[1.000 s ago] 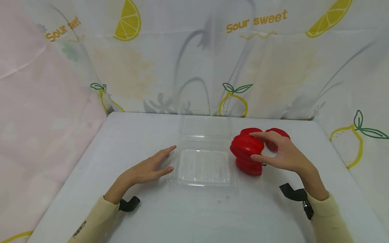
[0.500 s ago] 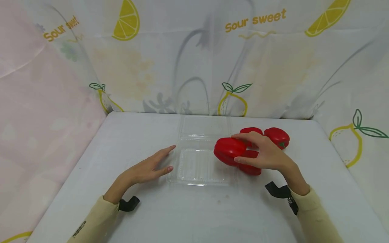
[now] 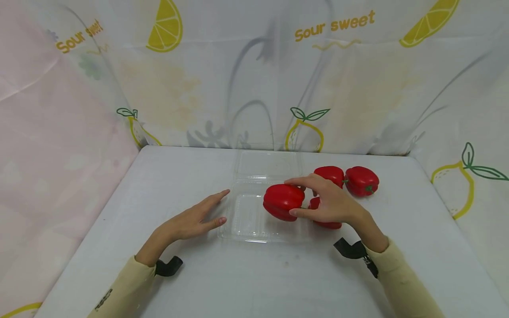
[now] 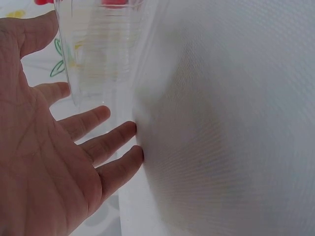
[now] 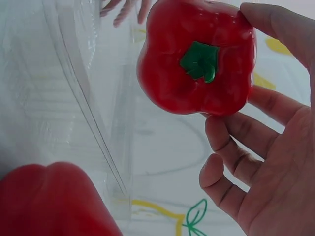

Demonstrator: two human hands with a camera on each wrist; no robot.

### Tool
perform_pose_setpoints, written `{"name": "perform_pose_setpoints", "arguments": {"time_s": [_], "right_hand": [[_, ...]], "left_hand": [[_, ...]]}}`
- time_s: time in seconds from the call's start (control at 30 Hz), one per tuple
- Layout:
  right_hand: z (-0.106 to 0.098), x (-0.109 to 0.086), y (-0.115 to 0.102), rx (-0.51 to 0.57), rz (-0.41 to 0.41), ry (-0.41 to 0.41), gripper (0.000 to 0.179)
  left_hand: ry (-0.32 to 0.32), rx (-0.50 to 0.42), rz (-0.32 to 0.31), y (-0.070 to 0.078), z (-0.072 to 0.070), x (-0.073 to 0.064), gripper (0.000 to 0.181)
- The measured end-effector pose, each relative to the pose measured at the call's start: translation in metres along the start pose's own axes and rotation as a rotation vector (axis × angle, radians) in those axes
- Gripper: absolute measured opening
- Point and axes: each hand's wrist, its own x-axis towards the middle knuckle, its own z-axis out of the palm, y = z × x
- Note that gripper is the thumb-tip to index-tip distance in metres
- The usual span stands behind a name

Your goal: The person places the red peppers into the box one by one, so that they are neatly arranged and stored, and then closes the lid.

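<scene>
My right hand (image 3: 332,201) grips a red bell pepper (image 3: 283,202) between thumb and fingers, over the right part of a clear plastic clamshell box (image 3: 244,225). In the right wrist view the held pepper's green stem (image 5: 201,61) faces the camera. The box stands with its lid (image 3: 268,164) laid back behind it. At the box's left side is my left hand (image 3: 195,221), its fingers spread and relaxed, holding nothing. In the left wrist view the thumb and fingers of the left hand (image 4: 59,142) lie beside the clear wall of the box (image 4: 98,54).
Right of the box lies another red bell pepper (image 3: 328,224), partly hidden by my right hand. Two more peppers, one nearer the box (image 3: 329,173) and one farther right (image 3: 362,181), lie behind it. A printed curtain (image 3: 254,79) rises behind the white table (image 3: 191,282).
My right hand has carried the held pepper leftward, from above the other peppers to over the box. The left hand has stayed in place.
</scene>
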Motion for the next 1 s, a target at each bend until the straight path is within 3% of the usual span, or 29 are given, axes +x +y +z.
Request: {"name": "perform_pose_setpoints", "arguments": {"time_s": [0.3,0.57,1.0], "right_hand": [[0.019,0.01,-0.009,-0.071,0.034,-0.044,0.064],[0.031,0.017,-0.02,-0.039,0.034,-0.091,0.069],[0.052,0.024,-0.027,-0.097,-0.073,-0.132,0.072]], "left_hand": [[-0.003,0.002,-0.011,0.0,0.001,0.0,0.078],[0.0,-0.004,-0.017,0.0,0.0,0.0,0.077],[0.0,-0.009,-0.025,-0.001,0.0,0.001,0.079]]}}
